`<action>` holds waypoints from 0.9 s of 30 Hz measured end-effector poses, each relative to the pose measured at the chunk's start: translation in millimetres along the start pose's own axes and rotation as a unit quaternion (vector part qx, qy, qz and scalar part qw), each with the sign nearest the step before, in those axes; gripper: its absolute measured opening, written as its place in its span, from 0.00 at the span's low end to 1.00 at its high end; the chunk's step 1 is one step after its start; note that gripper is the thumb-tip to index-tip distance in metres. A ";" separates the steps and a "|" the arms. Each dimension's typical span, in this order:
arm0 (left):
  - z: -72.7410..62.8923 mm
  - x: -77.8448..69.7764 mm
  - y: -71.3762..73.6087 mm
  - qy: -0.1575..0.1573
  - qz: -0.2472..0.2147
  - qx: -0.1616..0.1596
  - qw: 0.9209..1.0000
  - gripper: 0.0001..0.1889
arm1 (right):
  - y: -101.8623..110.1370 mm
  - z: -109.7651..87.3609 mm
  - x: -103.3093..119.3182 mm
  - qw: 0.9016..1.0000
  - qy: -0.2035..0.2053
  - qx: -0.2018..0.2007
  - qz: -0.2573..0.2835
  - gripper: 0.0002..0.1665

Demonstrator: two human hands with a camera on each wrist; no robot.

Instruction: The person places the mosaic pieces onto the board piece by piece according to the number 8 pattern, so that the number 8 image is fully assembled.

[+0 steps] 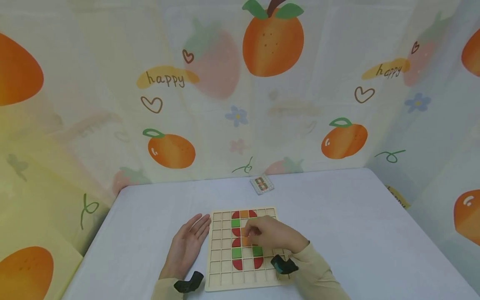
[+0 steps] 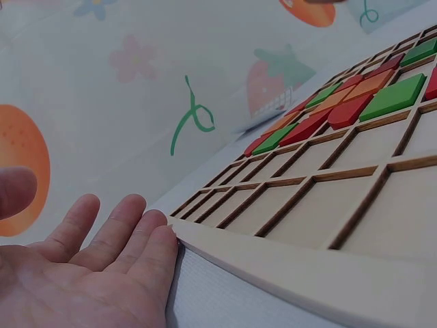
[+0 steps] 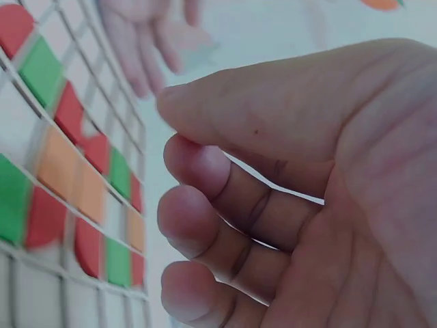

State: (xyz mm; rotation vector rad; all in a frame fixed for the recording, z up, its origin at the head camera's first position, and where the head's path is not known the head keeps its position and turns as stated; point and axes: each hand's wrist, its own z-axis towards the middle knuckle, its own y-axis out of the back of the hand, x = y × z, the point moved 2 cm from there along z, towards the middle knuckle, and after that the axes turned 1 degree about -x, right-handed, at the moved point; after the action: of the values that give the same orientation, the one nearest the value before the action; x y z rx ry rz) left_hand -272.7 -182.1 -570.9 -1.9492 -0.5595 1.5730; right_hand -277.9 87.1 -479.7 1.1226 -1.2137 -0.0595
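Observation:
A wooden grid board (image 1: pixel 221 266) lies on the table, with red, green and orange tiles in its middle columns. My left hand (image 1: pixel 189 241) rests palm up beside the board's left edge, fingers straight; in the left wrist view its fingertips are at the board's rim (image 2: pixel 273 277). Over the board hovers my right hand (image 1: pixel 271 233), thumb and fingers loosely bent near an orange tile (image 1: pixel 245 241). In the right wrist view nothing shows between its fingertips (image 3: pixel 188 212). The right hand hides several cells in the head view. Green tiles (image 1: pixel 236 253) and red tiles (image 1: pixel 237 264) sit lower down.
A small stack of cards (image 1: pixel 261 184) printed with a coloured grid pattern lies near the table's back edge. White cloth covers the table (image 1: pixel 337 208). A fruit-printed curtain (image 1: pixel 213 125) stands behind it and at both sides.

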 end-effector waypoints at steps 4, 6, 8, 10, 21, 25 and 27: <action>0.4 0.0 0.6 0.006 -0.008 -0.012 1.000 0.31 | 16.5 -8.0 -5.5 1.000 -0.003 -0.030 -0.001 0.05; 0.7 0.1 0.8 0.008 -0.011 -0.017 1.000 0.30 | 23.8 -12.9 -7.5 0.999 -0.017 -0.041 0.002 0.05; 1.2 0.2 0.9 0.010 -0.012 -0.017 1.000 0.31 | 29.5 -17.5 -9.2 0.998 -0.031 -0.051 0.001 0.04; 1.5 0.5 0.6 0.012 -0.013 -0.019 1.000 0.30 | 33.5 -22.2 -10.3 0.998 -0.044 -0.054 0.002 0.04; 0.5 2.5 -0.8 0.006 -0.014 -0.016 1.000 0.31 | 35.1 -35.6 -13.5 0.998 -0.043 -0.033 -0.011 0.05; 0.4 0.9 -0.3 -0.003 0.005 -0.008 1.000 0.32 | 33.5 -42.8 -18.4 0.998 -0.058 -0.022 -0.007 0.06; 0.2 0.0 0.0 -0.004 0.010 -0.008 1.000 0.33 | 33.2 -47.4 -21.7 0.998 -0.063 -0.019 -0.005 0.06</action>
State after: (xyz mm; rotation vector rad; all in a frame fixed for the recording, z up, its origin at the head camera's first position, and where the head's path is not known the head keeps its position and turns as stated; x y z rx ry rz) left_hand -273.0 -182.1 -570.9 -1.9666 -0.5598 1.5936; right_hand -267.7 146.9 -467.7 1.1047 -1.3141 -0.1633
